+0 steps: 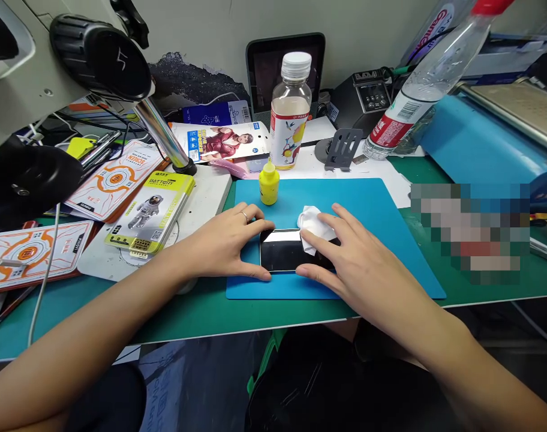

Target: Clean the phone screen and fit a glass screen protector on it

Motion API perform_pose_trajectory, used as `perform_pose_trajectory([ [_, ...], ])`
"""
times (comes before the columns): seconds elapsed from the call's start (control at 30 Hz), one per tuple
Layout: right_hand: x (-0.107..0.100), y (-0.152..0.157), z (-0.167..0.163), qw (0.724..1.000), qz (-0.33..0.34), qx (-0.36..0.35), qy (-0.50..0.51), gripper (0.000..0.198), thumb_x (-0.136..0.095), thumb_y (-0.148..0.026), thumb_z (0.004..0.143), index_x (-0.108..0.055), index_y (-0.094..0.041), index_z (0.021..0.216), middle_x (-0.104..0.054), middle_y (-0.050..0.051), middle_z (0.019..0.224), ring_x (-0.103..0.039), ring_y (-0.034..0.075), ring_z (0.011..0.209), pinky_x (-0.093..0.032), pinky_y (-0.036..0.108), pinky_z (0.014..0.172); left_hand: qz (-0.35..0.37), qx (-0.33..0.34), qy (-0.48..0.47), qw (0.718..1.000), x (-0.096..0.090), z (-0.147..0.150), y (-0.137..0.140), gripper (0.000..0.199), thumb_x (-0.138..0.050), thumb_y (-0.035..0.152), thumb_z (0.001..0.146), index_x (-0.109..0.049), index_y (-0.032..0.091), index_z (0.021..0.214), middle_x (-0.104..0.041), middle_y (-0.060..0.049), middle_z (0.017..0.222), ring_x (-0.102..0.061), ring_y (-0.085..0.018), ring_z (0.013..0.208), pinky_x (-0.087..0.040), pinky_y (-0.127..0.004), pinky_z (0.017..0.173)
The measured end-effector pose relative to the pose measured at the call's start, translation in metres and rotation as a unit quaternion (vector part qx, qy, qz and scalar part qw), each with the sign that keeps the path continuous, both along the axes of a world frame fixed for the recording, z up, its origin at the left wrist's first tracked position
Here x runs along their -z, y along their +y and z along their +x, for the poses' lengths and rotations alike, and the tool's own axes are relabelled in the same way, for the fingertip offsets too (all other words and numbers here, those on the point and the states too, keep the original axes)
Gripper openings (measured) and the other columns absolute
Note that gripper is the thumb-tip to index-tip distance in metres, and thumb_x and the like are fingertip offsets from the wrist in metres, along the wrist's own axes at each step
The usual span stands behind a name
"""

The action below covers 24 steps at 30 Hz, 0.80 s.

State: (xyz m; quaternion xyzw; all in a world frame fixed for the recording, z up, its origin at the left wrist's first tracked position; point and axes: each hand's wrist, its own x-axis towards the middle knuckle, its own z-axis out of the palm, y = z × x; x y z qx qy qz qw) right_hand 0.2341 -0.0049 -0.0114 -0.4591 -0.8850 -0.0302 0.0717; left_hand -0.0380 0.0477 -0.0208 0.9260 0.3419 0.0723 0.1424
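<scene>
A black smartphone (pixel 280 253) lies flat, screen up and lengthwise across the blue mat (pixel 251 288). My left hand (pixel 231 243) grips its left end, thumb at the near edge and fingers at the far edge. Over the right part of the screen, my right hand (pixel 352 255) presses a crumpled white tissue (pixel 316 223) under its fingers, with the thumb by the phone's near edge. The phone's right end is hidden beneath that hand. A small yellow dropper bottle (pixel 269 185) stands upright on the mat behind the phone.
A microscope (pixel 100 54) overhangs the left, its base (pixel 206 186) bearing a yellow battery box (pixel 152 210). Orange-and-white boxes (pixel 116 177) lie beside it. Behind the mat stand a drink bottle (pixel 291 114), a grey phone stand (pixel 343 149) and a tilted water bottle (pixel 417 102). Blue equipment (pixel 480 138) is right.
</scene>
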Motion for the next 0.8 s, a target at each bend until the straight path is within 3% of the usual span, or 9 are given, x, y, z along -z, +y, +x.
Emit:
perform_pose_trajectory([
  [0.23,-0.009,0.003,-0.003,1.0,-0.008,-0.023,-0.018,0.06,-0.058,-0.056,0.098,-0.071,-0.01,0.134,-0.055,0.026,0.155,-0.039,0.049,0.151,-0.046,0.063,0.115,0.002,-0.001,-0.002,1.0,-0.001,0.0,0.0,0.082,-0.067,0.079,0.082,-0.059,0.02,0.138,-0.06,-0.015,0.125,-0.059,-0.032,0.116,-0.053,-0.047,0.098],
  [0.53,-0.012,0.013,-0.002,0.998,-0.044,-0.029,-0.018,0.053,-0.056,-0.053,0.1,-0.072,-0.015,0.134,-0.055,0.022,0.156,-0.038,0.045,0.152,-0.048,0.06,0.115,0.002,-0.003,0.002,1.0,-0.001,0.0,0.0,0.081,-0.068,0.078,0.082,-0.059,0.02,0.137,-0.06,-0.015,0.126,-0.059,-0.033,0.115,-0.053,-0.048,0.098],
  [0.8,0.001,-0.014,0.013,0.996,0.04,-0.065,-0.048,0.056,-0.048,-0.047,0.105,-0.067,-0.005,0.137,-0.056,0.024,0.155,-0.046,0.043,0.148,-0.05,0.063,0.112,-0.003,0.004,-0.004,1.0,-0.002,0.0,0.0,0.08,-0.07,0.076,0.082,-0.06,0.017,0.136,-0.06,-0.015,0.124,-0.059,-0.032,0.114,-0.054,-0.047,0.097],
])
